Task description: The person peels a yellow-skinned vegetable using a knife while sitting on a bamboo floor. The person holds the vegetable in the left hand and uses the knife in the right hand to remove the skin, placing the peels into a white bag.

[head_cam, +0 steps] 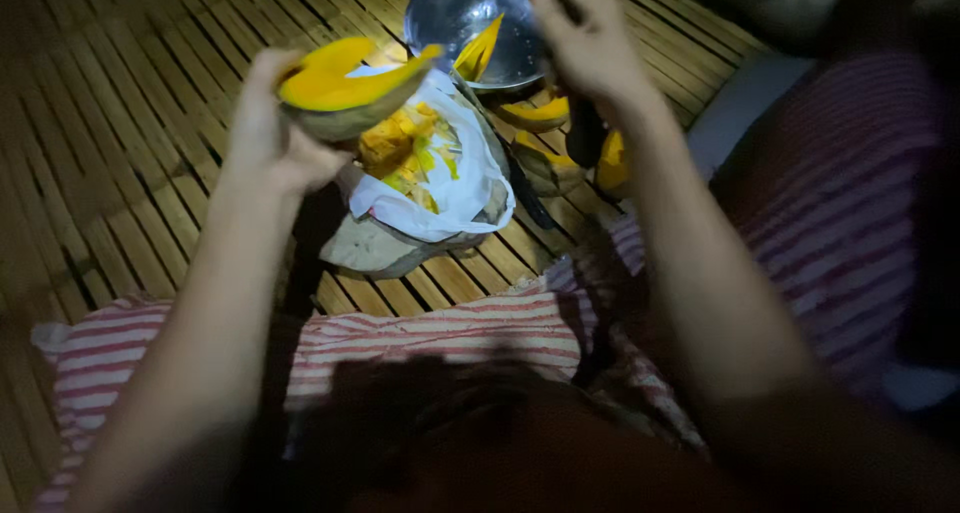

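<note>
My left hand (268, 123) holds a curved wedge of squash (345, 85), orange flesh up and grey-green rind below, above a white plastic bag (455, 188) of orange scraps. My right hand (590, 38) is raised over a metal bowl (450, 13) and grips a dark handle, probably a knife; its blade is hidden. A yellow squash slice (478, 51) leans in the bowl.
More squash wedges (545, 163) lie on the bamboo slat floor (120, 123) to the right of the bag. A brown block (375, 248) sits under the bag. Red-and-white striped cloth (440, 333) covers my lap. A dark blade-like object (528, 195) lies beside the bag.
</note>
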